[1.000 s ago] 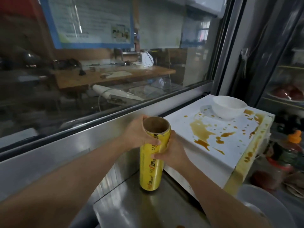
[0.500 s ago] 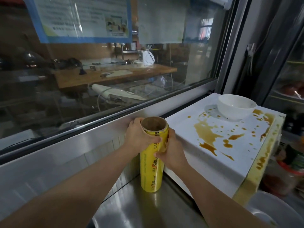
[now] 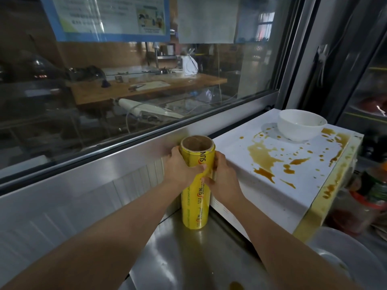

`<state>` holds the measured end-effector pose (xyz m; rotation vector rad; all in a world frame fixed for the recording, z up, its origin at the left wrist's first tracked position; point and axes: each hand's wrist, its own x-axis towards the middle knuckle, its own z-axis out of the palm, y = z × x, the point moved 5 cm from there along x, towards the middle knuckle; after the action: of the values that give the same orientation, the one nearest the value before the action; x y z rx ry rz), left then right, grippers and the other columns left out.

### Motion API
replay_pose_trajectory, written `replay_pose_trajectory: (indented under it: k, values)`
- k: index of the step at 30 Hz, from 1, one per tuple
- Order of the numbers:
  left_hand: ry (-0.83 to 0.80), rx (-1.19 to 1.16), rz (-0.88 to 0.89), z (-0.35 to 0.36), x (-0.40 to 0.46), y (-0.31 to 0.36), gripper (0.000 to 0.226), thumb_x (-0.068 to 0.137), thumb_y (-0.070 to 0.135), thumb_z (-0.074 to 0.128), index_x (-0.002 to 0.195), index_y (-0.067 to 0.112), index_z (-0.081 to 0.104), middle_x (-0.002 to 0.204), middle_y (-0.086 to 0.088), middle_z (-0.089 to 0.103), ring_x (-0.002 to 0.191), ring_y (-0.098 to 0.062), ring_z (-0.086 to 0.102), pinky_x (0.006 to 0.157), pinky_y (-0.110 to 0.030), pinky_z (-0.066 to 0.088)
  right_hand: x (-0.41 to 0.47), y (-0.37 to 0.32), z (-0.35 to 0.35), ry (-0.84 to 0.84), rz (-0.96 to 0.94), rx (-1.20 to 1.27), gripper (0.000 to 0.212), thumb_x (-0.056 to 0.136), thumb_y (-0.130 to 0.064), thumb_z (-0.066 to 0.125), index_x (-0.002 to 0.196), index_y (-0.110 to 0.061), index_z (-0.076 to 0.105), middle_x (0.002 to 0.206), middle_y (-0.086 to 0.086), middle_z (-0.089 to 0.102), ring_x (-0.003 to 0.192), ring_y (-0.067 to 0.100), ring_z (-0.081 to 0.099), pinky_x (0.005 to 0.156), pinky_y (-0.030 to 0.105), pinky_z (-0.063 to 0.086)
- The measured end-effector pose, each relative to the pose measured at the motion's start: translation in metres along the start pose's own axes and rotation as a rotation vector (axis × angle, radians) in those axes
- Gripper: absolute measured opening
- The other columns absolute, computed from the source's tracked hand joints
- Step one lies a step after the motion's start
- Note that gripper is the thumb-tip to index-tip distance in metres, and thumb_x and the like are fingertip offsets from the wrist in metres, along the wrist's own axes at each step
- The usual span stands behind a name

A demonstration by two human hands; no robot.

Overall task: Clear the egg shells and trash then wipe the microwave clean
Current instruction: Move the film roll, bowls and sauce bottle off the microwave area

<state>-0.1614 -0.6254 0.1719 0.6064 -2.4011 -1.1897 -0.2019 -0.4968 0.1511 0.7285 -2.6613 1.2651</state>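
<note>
A yellow roll of cling film (image 3: pixel 195 204) stands upright on the steel counter (image 3: pixel 188 258), just left of the white microwave (image 3: pixel 240 197). My left hand (image 3: pixel 180 168) grips the roll's upper part from the left. My right hand (image 3: pixel 222 176) holds it from the right, fingers pinching a loose strip of the film. The microwave's top (image 3: pixel 272 181) is splashed with brown-yellow stains, which also run down its yellowed front edge. A white bowl (image 3: pixel 299 124) sits on the far end of the microwave top.
A steel ledge and a large glass window (image 3: pixel 125 91) run along the back. A glass-door fridge (image 3: pixel 366 80) stands at the right. A white plate (image 3: pixel 345 258) and jars (image 3: pixel 372 193) lie below the microwave's front. A brown drop (image 3: pixel 236 286) marks the counter.
Both hands have slid lower on the roll, from its rim to below it. A strip of film is now pulled loose between the fingers. The roll stays upright in the same spot.
</note>
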Motion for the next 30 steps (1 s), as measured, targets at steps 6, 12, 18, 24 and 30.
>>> replay_pose_trajectory:
  k: [6,12,18,24,30]
  values:
    - [-0.061,0.000,0.009,-0.002,-0.008,-0.001,0.083,0.070,0.029,0.081,0.135,0.010,0.033,0.133,-0.009,0.049,0.122,-0.026,0.048,0.099,-0.036,0.043,-0.020,-0.011,-0.014,-0.067,-0.021,0.041,0.061,0.084,-0.009,0.063,0.137,-0.012,0.032,0.121,0.002,0.057,0.107,0.020,0.058,0.082,0.031,0.047]
    - [-0.094,-0.034,0.048,-0.010,-0.039,-0.004,0.090,0.068,0.027,0.081,0.139,0.011,0.028,0.136,-0.005,0.045,0.125,-0.023,0.045,0.102,-0.036,0.040,-0.051,-0.013,-0.031,-0.143,0.030,-0.020,0.066,0.086,-0.013,0.063,0.142,-0.007,0.027,0.127,0.003,0.046,0.108,0.011,0.046,0.083,0.019,0.036]
    - [-0.285,-0.071,0.042,0.002,-0.105,-0.022,0.105,0.061,0.040,0.083,0.144,0.021,0.022,0.139,-0.001,0.045,0.127,-0.021,0.045,0.105,-0.044,0.041,-0.095,0.001,-0.048,-0.153,0.151,-0.053,0.084,0.080,-0.018,0.071,0.146,-0.013,0.020,0.146,0.008,0.036,0.132,0.020,0.037,0.102,0.030,0.034]
    - [-0.432,-0.074,0.015,0.013,-0.169,-0.033,0.108,0.062,0.038,0.085,0.147,0.021,0.022,0.147,-0.002,0.037,0.134,-0.018,0.038,0.109,-0.035,0.036,-0.144,0.016,-0.071,-0.063,0.232,-0.080,0.073,0.083,-0.018,0.067,0.143,-0.016,0.026,0.142,0.007,0.040,0.128,0.021,0.041,0.101,0.029,0.034]
    - [-0.542,-0.022,-0.011,0.028,-0.217,-0.047,0.112,0.055,0.032,0.090,0.145,0.020,0.026,0.145,-0.001,0.040,0.131,-0.017,0.039,0.107,-0.035,0.037,-0.201,0.028,-0.081,-0.037,0.300,-0.078,0.069,0.085,-0.018,0.065,0.143,-0.017,0.027,0.141,0.005,0.041,0.129,0.021,0.041,0.097,0.026,0.035]
